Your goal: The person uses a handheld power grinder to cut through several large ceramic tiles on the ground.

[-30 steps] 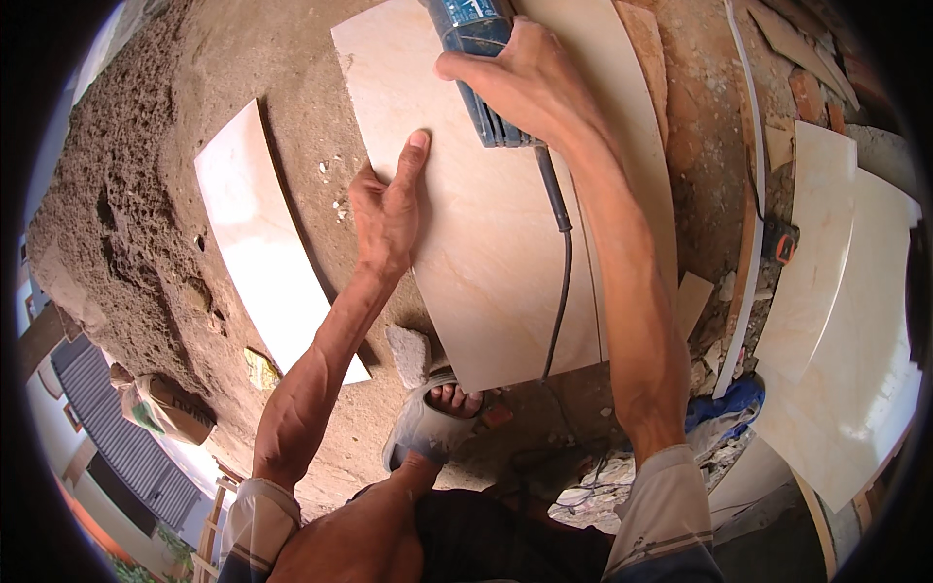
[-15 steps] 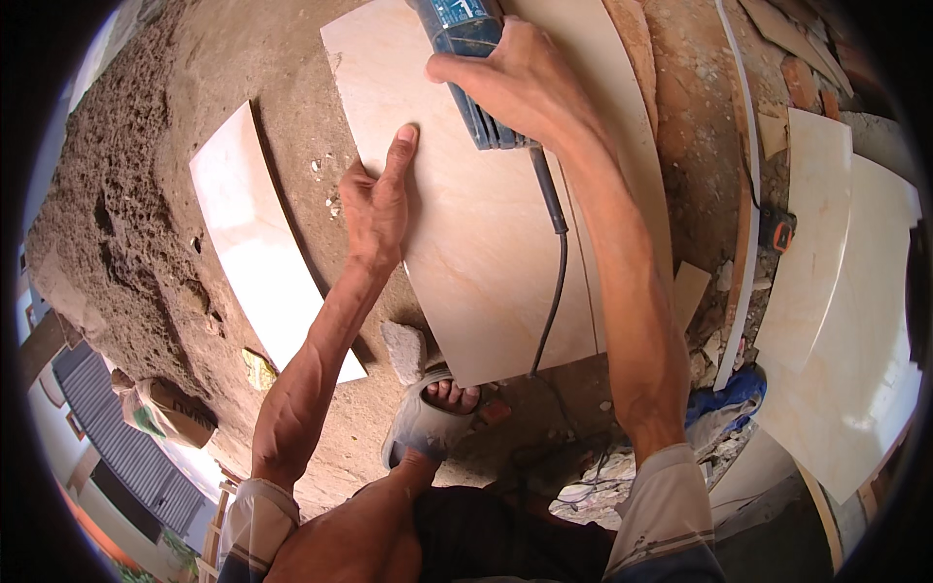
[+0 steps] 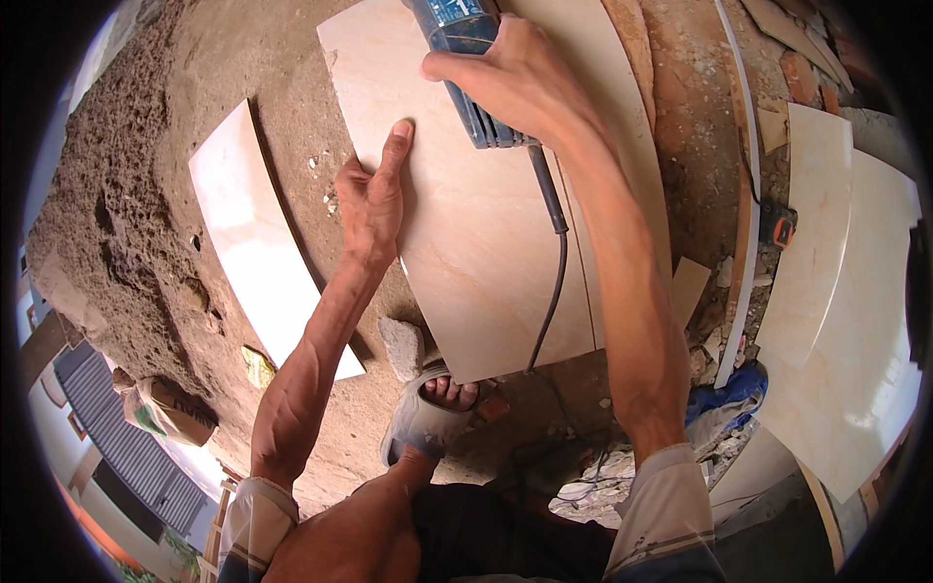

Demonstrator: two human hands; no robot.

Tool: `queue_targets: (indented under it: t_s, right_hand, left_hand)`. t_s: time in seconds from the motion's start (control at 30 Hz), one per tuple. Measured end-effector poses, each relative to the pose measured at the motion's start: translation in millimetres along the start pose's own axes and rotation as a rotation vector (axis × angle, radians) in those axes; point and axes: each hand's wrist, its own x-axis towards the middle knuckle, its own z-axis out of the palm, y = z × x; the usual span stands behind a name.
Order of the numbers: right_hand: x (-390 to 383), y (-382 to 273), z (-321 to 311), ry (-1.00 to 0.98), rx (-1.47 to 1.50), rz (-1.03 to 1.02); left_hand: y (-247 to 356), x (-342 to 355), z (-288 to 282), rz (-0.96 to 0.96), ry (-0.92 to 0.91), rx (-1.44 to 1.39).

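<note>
My right hand [image 3: 525,73] is wrapped over the body of a blue corded power tool [image 3: 464,39], its thumb across the left side. The tool rests over a large cream marbled tile [image 3: 476,282], and its front end runs out of the picture at the top. From its rear a black cord [image 3: 549,185] trails down across the tile. At the tile's left edge is my left hand [image 3: 371,199], thumb lying on top and fingers curled at the rim, partly hidden. A thin dark line runs lengthwise down the tile, right of the cord.
A narrow tile strip [image 3: 258,233] lies on the dirt at left, with a stone [image 3: 400,348] near my sandalled foot [image 3: 432,413]. To the right are a long pale straightedge [image 3: 743,233], a tape measure [image 3: 780,225], more tiles [image 3: 846,321], a blue bag [image 3: 729,394] and rubble.
Very little differs. My left hand and the large tile's left edge sit a touch further left and up; my right hand keeps its hold on the power tool.
</note>
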Motion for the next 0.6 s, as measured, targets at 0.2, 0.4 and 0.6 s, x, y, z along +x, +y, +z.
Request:
queue_targets:
  t_s: [0.2,0.4,0.6]
  right_hand:
    - [1,-9,8,0.101,-0.057,0.133]
    - [-7,4,-1,-0.018,0.031,-0.014]
    - [-4,4,-3,-0.01,0.005,-0.045]
  left_hand:
    - [-7,4,-3,0.013,0.009,0.0]
    - [-8,3,4,0.109,0.05,0.013]
    - [-8,2,3,0.101,0.053,0.054]
